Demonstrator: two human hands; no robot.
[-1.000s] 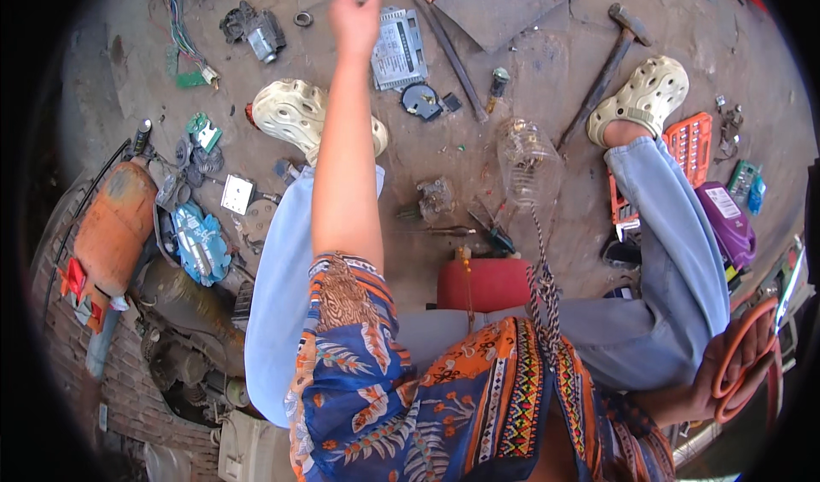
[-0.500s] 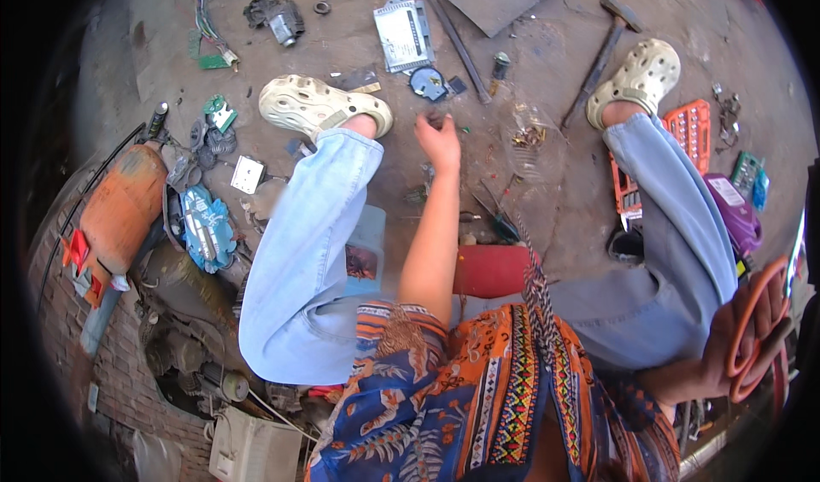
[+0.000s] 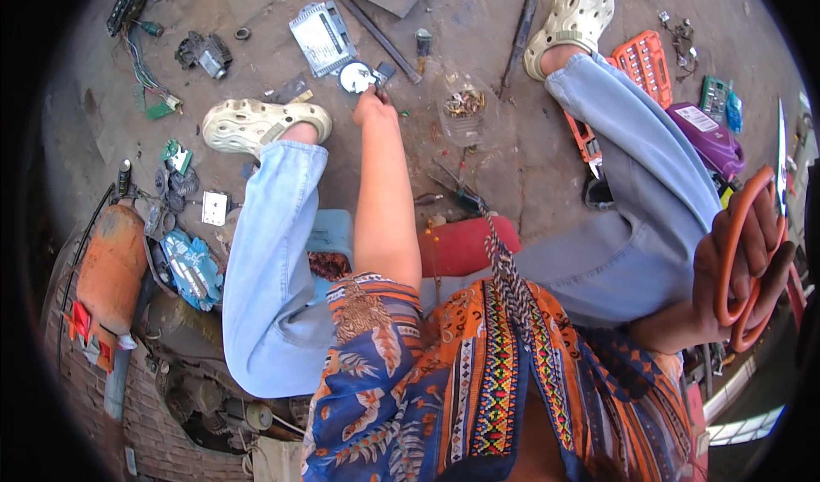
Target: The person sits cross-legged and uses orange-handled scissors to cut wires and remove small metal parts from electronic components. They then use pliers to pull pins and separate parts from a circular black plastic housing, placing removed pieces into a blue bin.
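Note:
My left hand [image 3: 374, 108] reaches forward to the floor between my feet. Its fingers are bent together at the near edge of a round, white-faced disc part [image 3: 357, 77] with a blue rim; whatever they pinch is hidden. Beside the fingertips lies a small dark square piece [image 3: 385, 71]. Just beyond the disc is a flat silver metal-cased unit [image 3: 323, 39]. Off to the right, my right hand [image 3: 745, 264] grips the orange loop handles of a pair of scissors [image 3: 733, 260], their blades pointing up and away.
A clear plastic container [image 3: 468, 123] holds small brass-coloured bits. Around it lie pliers [image 3: 466, 198], a dark metal bar [image 3: 374, 34] and an orange socket case [image 3: 645, 67]. A purple bottle [image 3: 707, 138] stands by my right knee; an orange cylinder [image 3: 114, 255] lies far left.
My left hand has gone forward to the disc's edge. The disc's face now looks white instead of dark blue. The whole view has shifted; my right hand still holds the scissors.

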